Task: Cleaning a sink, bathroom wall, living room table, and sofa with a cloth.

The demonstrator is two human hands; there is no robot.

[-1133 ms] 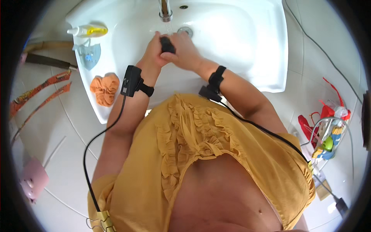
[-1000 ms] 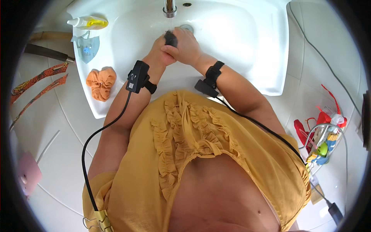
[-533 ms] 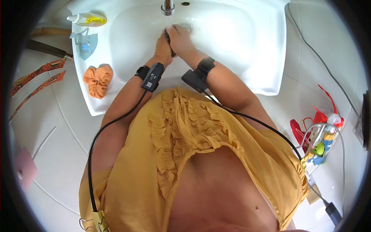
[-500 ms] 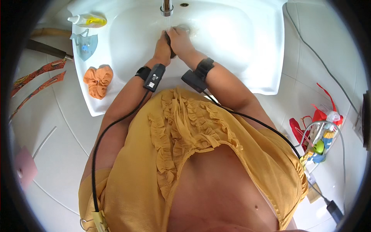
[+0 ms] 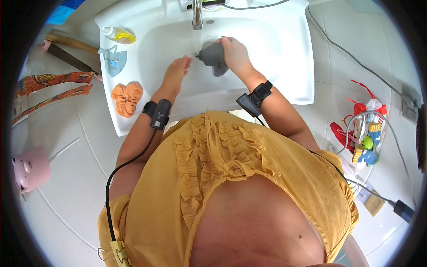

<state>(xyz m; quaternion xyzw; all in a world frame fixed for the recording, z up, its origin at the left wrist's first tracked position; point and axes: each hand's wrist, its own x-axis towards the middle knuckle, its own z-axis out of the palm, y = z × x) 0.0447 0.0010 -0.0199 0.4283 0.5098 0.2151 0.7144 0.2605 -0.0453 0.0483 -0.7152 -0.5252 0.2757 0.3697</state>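
Observation:
My right hand [image 5: 236, 55] grips a dark grey cloth [image 5: 213, 55] that hangs in soft folds over the white sink basin [image 5: 267, 53]. To the left of the cloth, and apart from it, is my left hand [image 5: 176, 71]; it holds nothing and its fingers are loosely apart, a little blurred. A thin stream of water falls from the chrome tap [image 5: 197, 18] between the two hands. Whether the cloth is a sock or another small piece of fabric I cannot tell.
Along the sink's left ledge lie a bottle of yellow liquid [image 5: 120, 34], a light blue mask-shaped piece [image 5: 114, 61] and an orange scrunchie [image 5: 127, 99]. A pink bin-like container [image 5: 32, 169] stands at far left. Cables run from my wristbands. A wire basket [image 5: 367, 138] holds small items at right.
My hands were together on the dark cloth under the tap. The left has let go and moved left; the right has carried the cloth rightward, where it hangs more spread out.

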